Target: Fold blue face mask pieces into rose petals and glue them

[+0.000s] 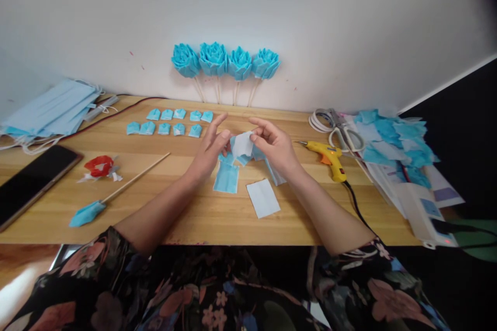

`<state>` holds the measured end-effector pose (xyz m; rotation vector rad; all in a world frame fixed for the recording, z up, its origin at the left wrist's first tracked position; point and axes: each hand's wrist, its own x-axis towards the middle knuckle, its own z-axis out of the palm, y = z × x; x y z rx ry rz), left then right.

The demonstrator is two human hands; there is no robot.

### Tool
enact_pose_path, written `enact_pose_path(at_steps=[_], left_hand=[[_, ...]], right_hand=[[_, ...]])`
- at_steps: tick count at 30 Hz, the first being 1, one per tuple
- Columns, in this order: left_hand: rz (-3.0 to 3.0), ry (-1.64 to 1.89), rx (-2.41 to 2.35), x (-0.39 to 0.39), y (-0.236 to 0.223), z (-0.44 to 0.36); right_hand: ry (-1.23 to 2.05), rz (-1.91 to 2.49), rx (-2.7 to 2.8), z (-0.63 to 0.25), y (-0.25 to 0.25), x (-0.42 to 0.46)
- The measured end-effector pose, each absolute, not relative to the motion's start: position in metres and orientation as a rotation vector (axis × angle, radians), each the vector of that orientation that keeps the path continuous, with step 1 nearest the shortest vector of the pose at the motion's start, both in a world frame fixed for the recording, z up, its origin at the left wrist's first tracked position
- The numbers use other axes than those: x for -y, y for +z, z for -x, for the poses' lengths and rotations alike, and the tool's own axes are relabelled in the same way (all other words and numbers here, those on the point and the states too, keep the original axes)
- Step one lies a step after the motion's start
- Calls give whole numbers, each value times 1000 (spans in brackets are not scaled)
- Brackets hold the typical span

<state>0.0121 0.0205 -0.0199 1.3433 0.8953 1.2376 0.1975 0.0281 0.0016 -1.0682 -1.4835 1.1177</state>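
Observation:
My right hand (pixel 275 146) pinches a small pale fabric piece (pixel 242 146) between thumb and fingers, its forefinger stretched out. My left hand (pixel 209 147) is at the piece's left edge, with the forefinger raised and the other fingers curled in against the fabric; their grip is partly hidden. Beneath the hands lie more cut pieces, among them a light-blue rectangle (pixel 225 178) and a whitish rectangle (pixel 263 198). Several small folded blue petals (pixel 164 129) lie in two rows beyond my left hand. To the right rests a yellow hot glue gun (pixel 328 158).
Several blue fabric flowers (pixel 213 59) on sticks lean against the wall. At left are face masks (pixel 50 108), a phone (pixel 37 183), a red wad (pixel 100 165) and a blue-tipped stick (pixel 135 178). Scissors (pixel 347 134), tape (pixel 320 120), blue scraps (pixel 392 139) and a power strip (pixel 425 214) lie right.

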Motion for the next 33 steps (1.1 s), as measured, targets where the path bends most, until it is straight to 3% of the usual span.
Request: enact_pose_path(at_steps=[19, 33], left_hand=[[-1155, 1330, -866, -19, -14, -19], [-1143, 1360, -903, -24, -16, -13]], right_hand=[[1252, 1031, 1558, -195, -5, -27], [1144, 1056, 1562, -199, -10, -32]])
